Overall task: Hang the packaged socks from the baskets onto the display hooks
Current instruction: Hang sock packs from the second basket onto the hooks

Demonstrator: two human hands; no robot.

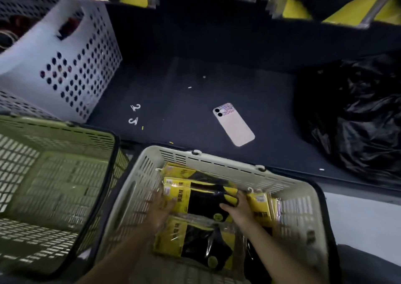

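Observation:
A cream plastic basket [219,164] in front of me holds several packs of black socks in yellow card sleeves. My left hand [161,207] grips the left, yellow end of a stack of sock packs [201,199]. My right hand [236,207] holds the same stack at its right end. More packs [195,244] lie underneath, and others [260,203] stand against the basket's right side. Sock packs [332,1] hang along the top edge of the view.
An empty green basket [54,175] stands at the left. Behind it a white perforated crate [71,51] leans. On the dark shelf [184,66] lie a pink phone [233,124], two loose white hooks [134,114] and a black plastic bag [358,114].

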